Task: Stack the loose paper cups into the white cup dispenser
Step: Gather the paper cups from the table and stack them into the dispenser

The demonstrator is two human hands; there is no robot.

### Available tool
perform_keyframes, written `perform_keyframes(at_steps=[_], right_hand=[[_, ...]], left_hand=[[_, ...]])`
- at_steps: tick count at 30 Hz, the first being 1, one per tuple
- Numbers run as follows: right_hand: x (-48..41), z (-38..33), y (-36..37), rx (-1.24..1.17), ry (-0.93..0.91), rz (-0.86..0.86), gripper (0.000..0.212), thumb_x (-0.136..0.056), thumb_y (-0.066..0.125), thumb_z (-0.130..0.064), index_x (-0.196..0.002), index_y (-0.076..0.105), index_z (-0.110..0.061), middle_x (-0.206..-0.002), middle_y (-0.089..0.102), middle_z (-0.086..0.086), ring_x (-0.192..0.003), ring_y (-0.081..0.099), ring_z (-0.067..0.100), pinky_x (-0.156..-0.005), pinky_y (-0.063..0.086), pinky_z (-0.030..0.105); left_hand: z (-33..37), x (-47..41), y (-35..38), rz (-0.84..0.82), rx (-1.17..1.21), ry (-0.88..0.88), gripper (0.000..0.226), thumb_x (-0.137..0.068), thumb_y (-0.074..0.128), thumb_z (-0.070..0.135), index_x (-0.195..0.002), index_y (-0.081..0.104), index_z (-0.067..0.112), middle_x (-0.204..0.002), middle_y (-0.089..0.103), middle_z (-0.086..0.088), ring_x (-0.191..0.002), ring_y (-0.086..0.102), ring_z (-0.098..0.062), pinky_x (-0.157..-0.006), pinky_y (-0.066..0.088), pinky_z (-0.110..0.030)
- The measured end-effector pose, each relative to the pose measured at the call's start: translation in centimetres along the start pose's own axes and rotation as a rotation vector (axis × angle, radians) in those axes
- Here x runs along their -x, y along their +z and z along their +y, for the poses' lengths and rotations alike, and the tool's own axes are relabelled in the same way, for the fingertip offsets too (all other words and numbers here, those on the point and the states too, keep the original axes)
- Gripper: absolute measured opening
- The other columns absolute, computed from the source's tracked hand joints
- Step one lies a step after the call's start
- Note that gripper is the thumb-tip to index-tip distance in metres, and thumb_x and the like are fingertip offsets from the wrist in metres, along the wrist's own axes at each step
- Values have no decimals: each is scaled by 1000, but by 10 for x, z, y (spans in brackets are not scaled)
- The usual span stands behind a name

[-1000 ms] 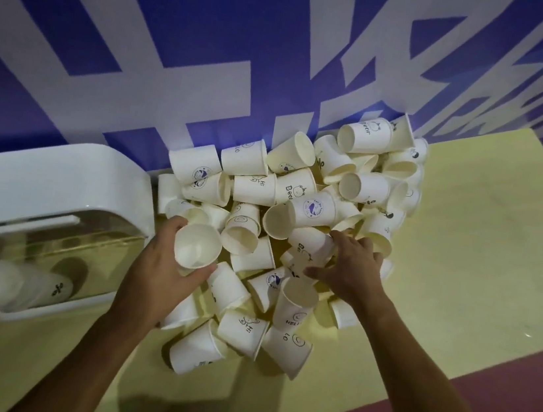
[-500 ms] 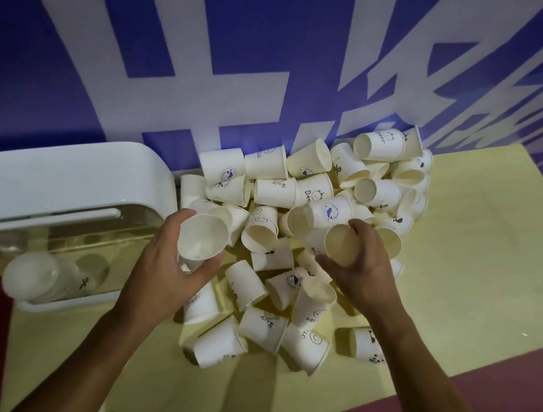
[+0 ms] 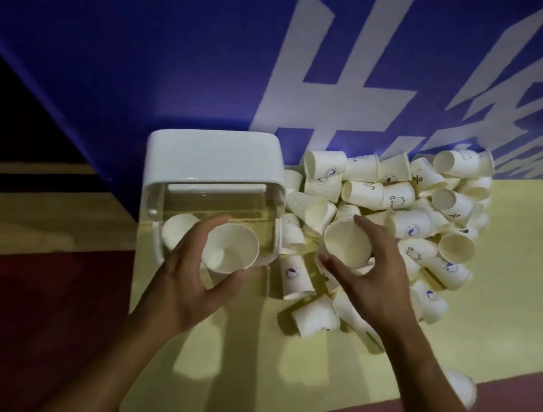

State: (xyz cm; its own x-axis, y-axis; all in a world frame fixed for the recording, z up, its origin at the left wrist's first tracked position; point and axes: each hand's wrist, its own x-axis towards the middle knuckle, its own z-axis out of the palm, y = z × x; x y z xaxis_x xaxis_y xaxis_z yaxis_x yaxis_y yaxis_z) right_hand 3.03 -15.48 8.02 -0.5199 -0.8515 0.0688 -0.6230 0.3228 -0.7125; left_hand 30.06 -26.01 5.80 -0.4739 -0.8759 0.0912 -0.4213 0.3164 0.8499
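Left hand gripping one cup, holding it base-first at the dispenser opening, probably for nesting; right hand gripping a second cup above the loose pile, probably queuing it.

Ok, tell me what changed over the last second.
The left hand carried its cup leftward from the pile to the mouth of the dispenser, beside the stack inside. The right hand took a second cup from the pile and holds it. Dispenser and pile stayed put.

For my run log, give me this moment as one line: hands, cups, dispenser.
left hand: grips left cup before dispenser | right hand: grips right cup above pile | dispenser: stack end showing
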Motion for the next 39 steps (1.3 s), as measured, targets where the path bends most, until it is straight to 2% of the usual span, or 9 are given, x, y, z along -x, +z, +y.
perform_keyframes(at_steps=[2,4,6,9,14,20,27,33,39], right_hand=[[11,-29,26,-53,-20,2,83,-72,86,-52,-143,53,-26,-134,56,-17,-118,49,-1,-96,41,17],[19,-51,52,-84,-36,-9,83,-68,86,-54,-139,55,-25,-131,59,-14,-115,53,5,-95,46,25],[26,-70,77,-108,-51,-34,80,-67,88,-52,-135,58,-26,-128,61,-13,-114,55,6,-95,48,29],[30,-90,106,-132,-111,-86,75,-69,90,-49,-134,59,-26,-127,61,-15,-113,56,1,-95,47,21],[19,-111,140,-159,-175,-147,76,-72,90,-48,-136,59,-23,-128,62,-12,-115,56,3,-95,41,11],[1,-113,159,-153,-197,-176,76,-72,90,-49,-136,58,-24,-130,62,-12,-117,58,8,-97,49,28],[-12,-100,158,-127,-187,-174,76,-72,90,-46,-137,58,-22,-127,59,-16,-113,52,-1,-91,35,2],[-20,-108,177,-163,-217,-213,72,-70,91,-45,-131,59,-22,-122,62,-12,-109,54,1,-92,42,12],[-21,-111,190,-188,-226,-196,72,-70,91,-45,-132,58,-26,-121,59,-19,-109,51,-9,-92,37,5]], left_hand=[[-11,14,-26,40,3,17,76,-77,70,55,-142,47,23,-140,54,11,-127,51,-3,-99,45,-20],[-22,24,-47,75,-5,19,78,-75,72,53,-140,50,17,-138,56,8,-124,50,5,-99,41,-12],[-34,32,-67,91,-6,-4,78,-74,73,52,-138,51,15,-134,59,6,-121,54,0,-97,43,-16],[-52,40,-87,142,-12,-21,73,-73,77,48,-136,52,20,-128,62,9,-114,60,-7,-93,47,-20],[-74,45,-100,195,-15,-91,71,-68,94,20,-127,54,26,-116,61,29,-105,58,7,-85,41,-7],[-87,40,-102,198,-41,-118,72,-68,93,25,-129,55,22,-120,62,14,-109,56,3,-87,38,-4],[-81,19,-91,227,-72,-54,69,-70,93,18,-128,57,11,-120,57,14,-114,49,12,-92,35,-4],[-81,17,-92,199,-68,-85,71,-69,92,20,-129,56,15,-123,59,8,-114,51,8,-91,35,-3],[-85,18,-100,217,-65,-127,70,-69,92,22,-128,56,20,-121,59,13,-114,53,2,-89,37,-5]])
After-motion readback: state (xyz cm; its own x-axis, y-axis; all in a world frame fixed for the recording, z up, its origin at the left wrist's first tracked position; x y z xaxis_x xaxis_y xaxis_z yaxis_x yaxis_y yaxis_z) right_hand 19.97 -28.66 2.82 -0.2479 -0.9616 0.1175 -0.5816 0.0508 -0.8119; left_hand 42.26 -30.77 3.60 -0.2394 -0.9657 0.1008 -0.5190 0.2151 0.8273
